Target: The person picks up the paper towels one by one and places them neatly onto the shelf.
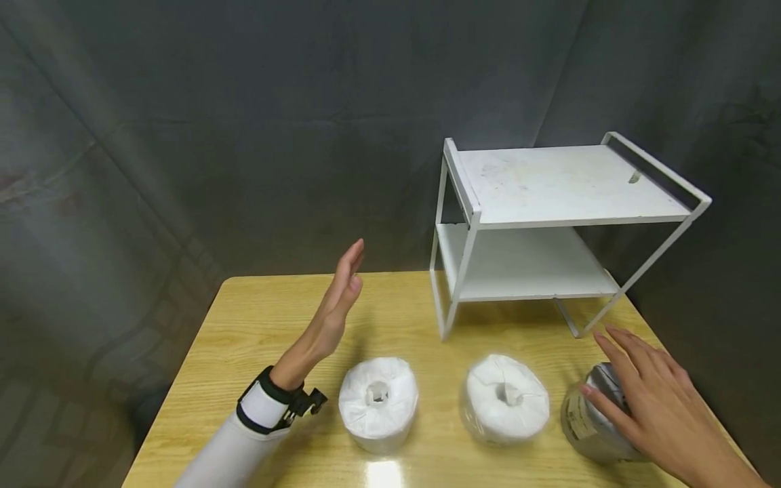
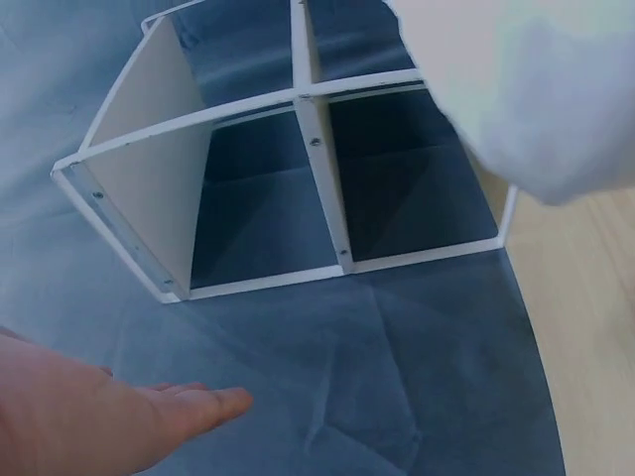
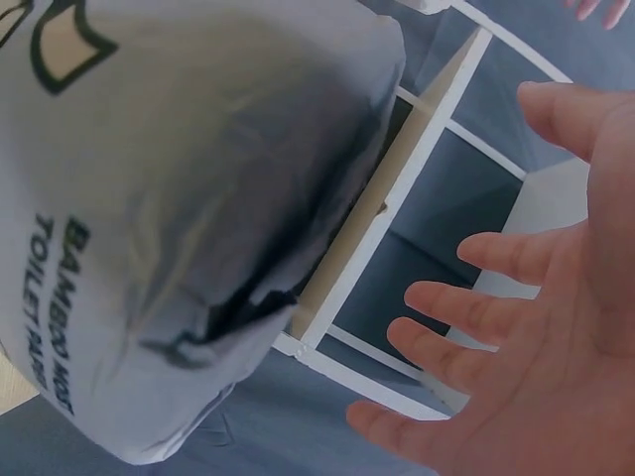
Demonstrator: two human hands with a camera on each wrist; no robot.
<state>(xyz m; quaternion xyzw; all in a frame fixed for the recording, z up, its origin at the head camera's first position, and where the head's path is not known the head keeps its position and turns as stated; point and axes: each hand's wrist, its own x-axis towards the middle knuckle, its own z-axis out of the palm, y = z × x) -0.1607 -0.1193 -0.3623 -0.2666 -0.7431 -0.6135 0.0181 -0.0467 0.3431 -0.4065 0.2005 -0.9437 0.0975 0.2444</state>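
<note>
Beside the left white toilet roll point(image 1: 381, 423), my left hand point(image 1: 326, 318) is raised edge-on with straight fingers, holding nothing. A second white toilet roll point(image 1: 497, 417) stands upright to the right. My right hand point(image 1: 655, 407) hovers at a toilet roll in a grey wrapper point(image 1: 582, 430) and partly covers it in the head view. In the right wrist view the fingers point(image 3: 476, 307) are spread apart, with a gap between them and the printed wrapper of the grey roll point(image 3: 198, 188). A blurred white roll point(image 2: 556, 99) fills the left wrist view's upper right corner.
A white two-tier rack point(image 1: 567, 186) stands at the back right of the wooden table point(image 1: 262, 325). Its upper shelf has raised side rails. Dark grey cloth point(image 1: 305, 135) hangs behind the table and down both sides.
</note>
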